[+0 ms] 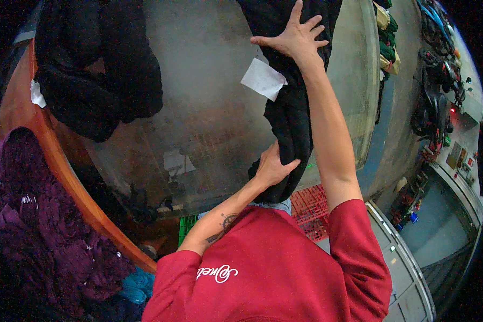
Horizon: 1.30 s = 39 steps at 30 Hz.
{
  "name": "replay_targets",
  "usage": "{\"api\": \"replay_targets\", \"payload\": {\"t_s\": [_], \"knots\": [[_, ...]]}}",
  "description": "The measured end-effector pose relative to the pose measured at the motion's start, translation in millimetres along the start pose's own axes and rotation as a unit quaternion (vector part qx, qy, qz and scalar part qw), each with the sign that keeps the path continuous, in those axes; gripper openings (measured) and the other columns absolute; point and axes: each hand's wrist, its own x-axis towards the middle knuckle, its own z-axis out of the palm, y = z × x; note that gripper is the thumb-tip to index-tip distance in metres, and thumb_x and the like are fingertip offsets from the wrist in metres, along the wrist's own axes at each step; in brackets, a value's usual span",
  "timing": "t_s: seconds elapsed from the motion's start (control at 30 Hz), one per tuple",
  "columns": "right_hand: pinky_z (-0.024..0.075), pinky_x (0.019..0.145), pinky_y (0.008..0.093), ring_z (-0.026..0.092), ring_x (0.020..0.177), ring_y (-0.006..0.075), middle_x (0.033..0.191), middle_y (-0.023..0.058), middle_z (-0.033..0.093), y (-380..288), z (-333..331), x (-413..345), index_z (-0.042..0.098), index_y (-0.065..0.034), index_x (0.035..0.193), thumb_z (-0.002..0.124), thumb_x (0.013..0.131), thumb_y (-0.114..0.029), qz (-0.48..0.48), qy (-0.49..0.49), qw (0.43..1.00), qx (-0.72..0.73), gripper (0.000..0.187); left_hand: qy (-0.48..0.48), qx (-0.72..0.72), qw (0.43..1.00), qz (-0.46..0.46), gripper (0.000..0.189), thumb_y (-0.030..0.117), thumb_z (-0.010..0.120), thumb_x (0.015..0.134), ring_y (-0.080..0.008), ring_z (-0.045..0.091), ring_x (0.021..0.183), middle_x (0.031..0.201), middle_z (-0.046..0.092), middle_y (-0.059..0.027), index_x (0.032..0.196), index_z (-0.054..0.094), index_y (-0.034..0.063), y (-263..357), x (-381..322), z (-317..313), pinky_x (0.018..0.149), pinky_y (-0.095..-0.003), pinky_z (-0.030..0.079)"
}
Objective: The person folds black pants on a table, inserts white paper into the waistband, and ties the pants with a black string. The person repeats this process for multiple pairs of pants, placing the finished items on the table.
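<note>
A long black cloth (292, 120) stretches from the top of the view down to my waist, over a grey tabletop (209, 72). My right hand (296, 34) lies on its upper part with fingers spread wide. Nearer my body, my left hand (273, 165) rests at the cloth's left edge, thumb out across the fabric; whether its fingers grip the cloth is not clear. Between the hands, a white paper or fabric tag (263, 78) sticks out from the cloth's left side. More black fabric (133, 80) is heaped at the upper left.
A curved orange-brown edge (80, 185) runs down the left, with piled purple fabric (44, 225) and a blue bundle (137, 285) beyond it. A red plastic crate (312, 205) and a green one (187, 227) stand near my waist. Motorcycles (432, 96) are at the far right.
</note>
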Motion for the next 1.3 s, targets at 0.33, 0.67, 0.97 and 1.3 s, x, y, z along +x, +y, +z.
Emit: {"api": "replay_targets", "payload": {"t_s": [0.33,0.67,0.97,1.3], "knots": [[0.0413,0.107,0.0636,0.041,0.138,0.0512,0.154,0.038,0.03,8,4,-1,0.01,-0.0149,0.162,0.085,0.072,-0.056,-0.003,0.066,0.998,-0.01,0.124,0.008,0.048,0.999,0.005,0.07,0.028,0.082,0.077,-0.0471,0.062,0.111,0.117,0.065,-0.0297,0.131,0.05,-0.0031,9,-2,-3,0.097,-0.05,0.05],[0.0512,0.099,0.0408,0.066,0.113,0.0321,0.126,0.0174,0.068,77,-32,28,0.054,-0.0099,0.143,0.082,0.072,-0.022,-0.098,0.258,0.914,0.297,0.077,-0.025,0.039,0.994,0.101,0.075,0.031,0.082,0.075,-0.0468,0.061,0.113,0.12,0.062,-0.0292,0.134,0.049,-0.0032,48,-32,-37,0.099,-0.0493,0.049],[0.0474,0.103,0.0363,0.063,0.111,0.028,0.13,0.0165,0.065,173,-114,27,0.045,-0.0003,0.149,0.079,0.082,-0.023,-0.186,0.314,0.826,0.429,0.078,-0.058,0.152,0.981,0.104,0.092,0.046,0.079,0.077,-0.0482,0.051,0.125,0.135,0.047,-0.033,0.144,0.04,-0.0047,100,-78,-37,0.107,-0.0502,0.044],[0.0228,0.122,0.0527,0.02,0.149,0.0536,0.16,0.0385,0.016,162,52,26,0.008,-0.0119,0.164,0.058,0.086,-0.077,0.055,0.213,0.955,0.197,0.114,0.204,0.301,0.91,0.197,0.087,0.04,0.078,0.081,-0.0552,0.044,0.131,0.146,0.039,-0.04,0.144,0.043,-0.0069,40,-3,-133,0.111,-0.0568,0.038]]}}
